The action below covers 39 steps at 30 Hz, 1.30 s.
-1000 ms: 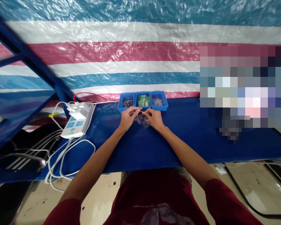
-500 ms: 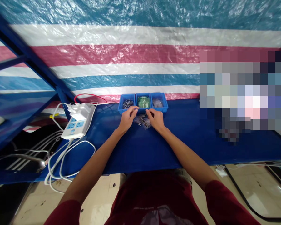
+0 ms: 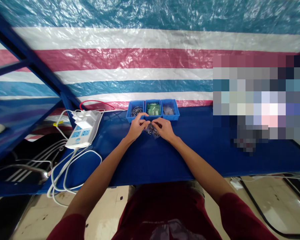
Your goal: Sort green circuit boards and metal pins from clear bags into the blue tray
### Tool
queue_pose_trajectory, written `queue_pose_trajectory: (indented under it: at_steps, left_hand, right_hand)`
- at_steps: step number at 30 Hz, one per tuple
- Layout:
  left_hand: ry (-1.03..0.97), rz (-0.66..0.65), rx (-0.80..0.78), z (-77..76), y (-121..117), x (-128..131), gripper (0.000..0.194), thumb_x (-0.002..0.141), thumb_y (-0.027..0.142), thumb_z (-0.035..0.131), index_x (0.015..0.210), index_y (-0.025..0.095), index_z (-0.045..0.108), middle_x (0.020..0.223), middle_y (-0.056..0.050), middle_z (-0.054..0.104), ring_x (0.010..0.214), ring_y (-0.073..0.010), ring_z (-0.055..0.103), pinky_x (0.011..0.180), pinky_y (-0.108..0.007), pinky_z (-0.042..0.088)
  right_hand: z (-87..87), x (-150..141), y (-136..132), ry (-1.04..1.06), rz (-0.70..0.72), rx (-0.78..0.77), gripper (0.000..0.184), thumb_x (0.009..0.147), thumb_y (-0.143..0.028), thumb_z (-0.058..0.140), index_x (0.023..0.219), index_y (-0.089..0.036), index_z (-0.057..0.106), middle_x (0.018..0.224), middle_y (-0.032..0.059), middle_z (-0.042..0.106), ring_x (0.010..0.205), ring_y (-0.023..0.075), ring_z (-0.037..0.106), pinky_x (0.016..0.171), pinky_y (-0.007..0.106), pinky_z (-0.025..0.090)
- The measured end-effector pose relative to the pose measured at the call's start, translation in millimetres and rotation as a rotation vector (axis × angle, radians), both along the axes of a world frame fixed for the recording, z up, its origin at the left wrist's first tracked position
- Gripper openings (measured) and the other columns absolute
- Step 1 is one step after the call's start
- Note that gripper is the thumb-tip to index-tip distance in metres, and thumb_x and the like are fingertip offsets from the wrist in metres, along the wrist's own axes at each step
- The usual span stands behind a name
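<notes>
My left hand (image 3: 137, 128) and my right hand (image 3: 165, 129) are close together just in front of a blue three-part bin (image 3: 170, 117). Small clear plastic bags (image 3: 155, 133) with dark and silvery metal pieces lie under my fingertips. My right thumb and fingers pinch the bags' upper edge. On the other side my left thumb presses the plastic, while the index finger stretches toward the bin; the exact grip is partly hidden. Screw-like metal pieces (image 3: 136, 111) fill the left compartment, green packets (image 3: 153, 109) the middle one, clear plastic pieces (image 3: 168, 110) the right one.
A white power strip (image 3: 77, 136) with plugged-in white adapters (image 3: 85, 118) stands on the blue tabletop (image 3: 150, 163) at left, its white cables (image 3: 65, 173) looping over the front edge. Striped plastic sheeting (image 3: 140, 60) hangs behind. A blurred-out patch (image 3: 262, 100) covers the right side.
My hands have come closer together. The right hand moved left and slightly down onto the bags, and my left thumb moved in toward them. The bin has stayed put.
</notes>
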<state>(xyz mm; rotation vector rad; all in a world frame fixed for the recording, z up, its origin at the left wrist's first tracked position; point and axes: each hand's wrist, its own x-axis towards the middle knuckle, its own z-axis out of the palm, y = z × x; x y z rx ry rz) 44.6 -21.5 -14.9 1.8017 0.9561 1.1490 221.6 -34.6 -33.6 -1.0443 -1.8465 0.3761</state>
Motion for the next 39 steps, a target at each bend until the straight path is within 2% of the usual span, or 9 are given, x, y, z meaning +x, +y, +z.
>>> queue_pose_trajectory:
  at_steps: [6,9,13,21,23,27,29,35,39]
  left_hand:
    - [0.000,0.092,0.063,0.5,1.0,0.0,0.028,0.088,0.047,0.059,0.095,0.019,0.061,0.052,0.006,0.051,0.043,-0.0087,0.044,0.047,-0.021,0.036]
    - [0.064,0.169,0.170,0.3,3.0,-1.6,0.030,0.087,0.047,0.060,0.081,0.018,0.065,0.063,0.001,0.060,0.055,-0.0124,0.053,0.056,-0.025,0.043]
    - [0.146,0.188,0.256,0.5,5.3,-4.3,0.030,0.085,0.047,0.062,0.078,0.018,0.066,0.077,-0.003,0.068,0.069,-0.0162,0.060,0.067,-0.028,0.047]
    - [0.286,0.199,0.420,1.0,1.8,-4.1,0.036,0.094,0.047,0.051,0.073,0.020,0.063,0.069,-0.003,0.062,0.066,-0.0164,0.056,0.069,-0.030,0.044]
    - [0.268,0.318,0.480,0.7,1.2,-6.7,0.036,0.095,0.047,0.049,0.073,0.020,0.062,0.071,-0.004,0.062,0.071,-0.0182,0.056,0.074,-0.032,0.044]
    - [0.192,0.757,0.581,1.3,6.5,-16.9,0.033,0.097,0.045,0.046,0.083,0.020,0.063,0.090,-0.009,0.065,0.096,-0.0268,0.056,0.095,-0.045,0.035]
    - [0.259,0.859,0.577,0.5,12.6,-20.0,0.032,0.095,0.047,0.048,0.089,0.020,0.064,0.098,-0.012,0.065,0.106,-0.0317,0.053,0.099,-0.051,0.030]
    - [0.470,0.754,0.554,-9.3,22.4,-13.6,0.034,0.094,0.047,0.049,0.105,0.019,0.065,0.107,-0.016,0.064,0.110,-0.0363,0.051,0.099,-0.054,0.028]
    - [0.503,0.666,0.547,-11.2,18.4,-12.6,0.028,0.095,0.040,0.047,0.102,0.020,0.066,0.108,-0.015,0.064,0.107,-0.0346,0.052,0.097,-0.051,0.029]
  right_hand:
    - [5.1,0.3,-3.3,-0.029,-0.009,-0.033,0.029,0.096,-0.035,0.047,0.085,-0.019,0.069,0.081,0.0046,0.067,0.073,0.0157,0.059,0.072,0.026,0.044]
    - [8.1,1.5,-5.1,-0.008,-0.067,-0.053,0.032,0.097,-0.037,0.044,0.087,-0.019,0.068,0.083,0.0050,0.066,0.073,0.0160,0.058,0.073,0.026,0.045]
    - [7.6,1.9,-5.0,-0.010,-0.094,-0.056,0.033,0.097,-0.038,0.045,0.086,-0.019,0.068,0.081,0.0046,0.065,0.072,0.0158,0.058,0.072,0.026,0.044]
    - [4.8,0.5,-2.2,0.008,-0.077,-0.021,0.035,0.097,-0.041,0.045,0.083,-0.018,0.067,0.079,0.0047,0.067,0.073,0.0161,0.060,0.072,0.025,0.044]
    - [5.5,0.3,-2.4,0.005,-0.086,-0.032,0.036,0.098,-0.040,0.042,0.087,-0.018,0.068,0.083,0.0057,0.068,0.075,0.0164,0.061,0.075,0.026,0.045]
    - [6.2,0.1,-2.9,-0.025,-0.109,-0.066,0.035,0.099,-0.037,0.040,0.091,-0.018,0.069,0.089,0.0066,0.070,0.077,0.0172,0.062,0.077,0.026,0.045]
    - [5.9,-0.1,-2.7,-0.049,-0.111,-0.077,0.033,0.098,-0.035,0.041,0.091,-0.018,0.069,0.089,0.0066,0.070,0.077,0.0173,0.062,0.077,0.026,0.045]
    - [8.6,-0.7,-3.8,-0.175,-0.127,-0.114,0.027,0.097,-0.030,0.045,0.092,-0.019,0.070,0.088,0.0052,0.070,0.079,0.0166,0.062,0.074,0.025,0.043]
    - [13.6,-3.0,-7.7,-0.386,-0.091,-0.185,0.023,0.089,-0.041,0.063,0.098,-0.020,0.071,0.095,0.0042,0.069,0.086,0.0176,0.063,0.072,0.025,0.042]
